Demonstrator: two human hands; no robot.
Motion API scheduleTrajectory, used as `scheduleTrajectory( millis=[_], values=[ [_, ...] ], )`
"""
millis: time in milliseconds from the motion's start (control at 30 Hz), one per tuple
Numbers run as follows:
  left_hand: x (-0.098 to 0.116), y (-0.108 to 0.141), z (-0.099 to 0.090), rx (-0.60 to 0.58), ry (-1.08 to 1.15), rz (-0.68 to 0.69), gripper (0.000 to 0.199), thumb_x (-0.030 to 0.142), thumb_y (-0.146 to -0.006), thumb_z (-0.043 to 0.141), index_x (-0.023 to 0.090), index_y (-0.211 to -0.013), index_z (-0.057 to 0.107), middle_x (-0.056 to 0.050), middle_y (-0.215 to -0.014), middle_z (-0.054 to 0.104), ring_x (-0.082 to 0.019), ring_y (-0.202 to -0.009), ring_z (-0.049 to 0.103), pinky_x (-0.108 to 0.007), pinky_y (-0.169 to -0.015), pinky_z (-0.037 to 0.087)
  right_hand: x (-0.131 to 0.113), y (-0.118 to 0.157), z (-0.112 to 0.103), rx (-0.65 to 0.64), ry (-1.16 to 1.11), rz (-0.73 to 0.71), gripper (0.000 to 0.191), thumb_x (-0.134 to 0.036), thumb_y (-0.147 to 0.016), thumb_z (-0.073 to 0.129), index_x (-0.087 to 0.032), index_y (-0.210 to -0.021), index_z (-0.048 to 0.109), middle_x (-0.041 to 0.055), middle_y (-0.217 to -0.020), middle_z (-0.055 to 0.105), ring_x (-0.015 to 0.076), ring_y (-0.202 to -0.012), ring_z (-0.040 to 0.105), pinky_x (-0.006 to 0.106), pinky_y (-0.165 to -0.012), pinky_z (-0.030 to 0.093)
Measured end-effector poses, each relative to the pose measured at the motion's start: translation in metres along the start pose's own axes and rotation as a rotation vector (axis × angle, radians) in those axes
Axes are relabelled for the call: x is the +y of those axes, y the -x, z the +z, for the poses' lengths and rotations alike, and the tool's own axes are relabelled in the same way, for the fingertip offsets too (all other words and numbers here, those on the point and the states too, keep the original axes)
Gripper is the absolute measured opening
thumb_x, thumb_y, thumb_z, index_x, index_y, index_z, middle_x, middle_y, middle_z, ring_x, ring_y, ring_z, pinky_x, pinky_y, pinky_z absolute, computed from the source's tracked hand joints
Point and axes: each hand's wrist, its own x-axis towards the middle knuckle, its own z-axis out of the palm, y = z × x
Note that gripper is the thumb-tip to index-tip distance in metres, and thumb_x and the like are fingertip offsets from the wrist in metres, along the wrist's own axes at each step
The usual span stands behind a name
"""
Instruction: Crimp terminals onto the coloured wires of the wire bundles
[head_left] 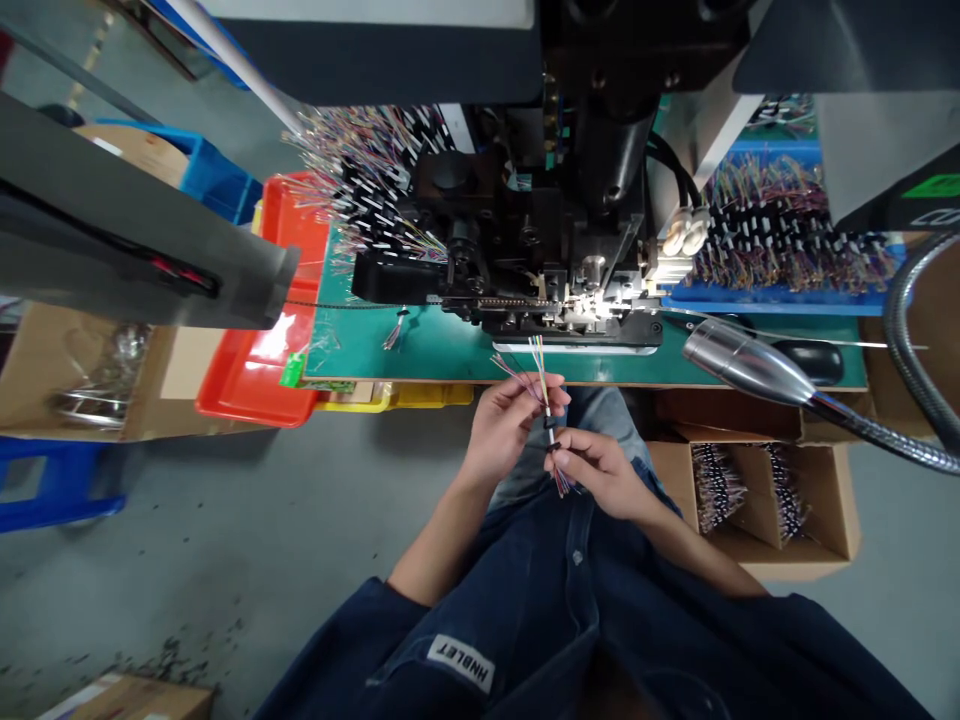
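A short wire bundle (pixel 550 432) with a black-and-white sleeve and splayed coloured wire ends is held between my hands, over my lap and just in front of the bench edge. My left hand (pixel 510 415) pinches the loose wires at its upper end, where they fan apart in two groups. Lower down, the fingers of my right hand (pixel 596 467) are closed around the sleeve, and more coloured wires stick out beneath them. Straight ahead stands a black crimping-type machine (pixel 555 300), its lit working area (pixel 596 300) a little beyond the wire tips.
Many similar bundles are heaped left of the machine and in a blue tray (pixel 780 300) at right. A lamp head (pixel 742 360) reaches in from the right. A red tray (pixel 255 375) sits left; a divided cardboard box (pixel 825 500) stands low at right. One bundle (pixel 396 328) lies on the green mat (pixel 442 350).
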Motion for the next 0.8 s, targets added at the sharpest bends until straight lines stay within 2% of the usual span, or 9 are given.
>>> scheduleTrajectory(
  millis=[167,400,567,700,800],
  values=[
    [0.004,-0.001,0.005,-0.025,0.063,0.004,0.047,0.062,-0.087,0.104,0.020,-0.108,0.093,-0.009,-0.093,0.088,-0.020,-0.080,0.081,-0.033,-0.078,0.067,-0.002,0.000,-0.004,0.009,-0.067,0.031,0.053,-0.073,-0.109,0.079,-0.022,-0.099,0.080,0.0009,-0.079,0.067,0.0148,-0.064,0.053,0.031,-0.064,0.053],
    [0.009,-0.003,0.009,-0.032,0.103,0.032,0.045,0.061,-0.089,0.104,0.020,-0.101,0.091,-0.005,-0.080,0.082,-0.016,-0.071,0.076,-0.029,-0.073,0.063,0.003,-0.001,-0.008,0.005,-0.100,0.020,0.049,-0.065,-0.112,0.080,-0.019,-0.097,0.079,0.0021,-0.081,0.070,0.0123,-0.065,0.055,0.026,-0.064,0.049],
    [0.011,-0.007,0.008,-0.062,0.113,0.047,0.040,0.056,-0.090,0.104,0.020,-0.097,0.088,-0.004,-0.081,0.082,-0.016,-0.071,0.075,-0.028,-0.073,0.062,0.001,0.000,-0.012,0.010,-0.094,0.014,0.046,-0.062,-0.113,0.080,-0.019,-0.098,0.080,0.0023,-0.082,0.070,0.0125,-0.066,0.056,0.026,-0.064,0.049],
    [0.012,-0.006,0.005,-0.109,0.068,0.054,0.041,0.049,-0.082,0.111,0.021,-0.097,0.086,-0.004,-0.087,0.084,-0.017,-0.078,0.079,-0.028,-0.077,0.064,-0.002,0.002,-0.014,0.043,-0.020,-0.037,0.044,-0.061,-0.115,0.077,-0.020,-0.097,0.079,0.0025,-0.084,0.071,0.0137,-0.068,0.058,0.027,-0.065,0.050],
    [0.011,-0.003,0.004,-0.110,0.011,0.059,0.039,0.045,-0.081,0.112,0.021,-0.095,0.085,-0.005,-0.088,0.085,-0.018,-0.082,0.081,-0.029,-0.081,0.066,-0.001,0.003,-0.015,0.096,0.077,-0.126,0.037,-0.054,-0.117,0.077,-0.022,-0.098,0.077,0.0015,-0.086,0.070,0.0146,-0.072,0.061,0.028,-0.068,0.052]
  ],
)
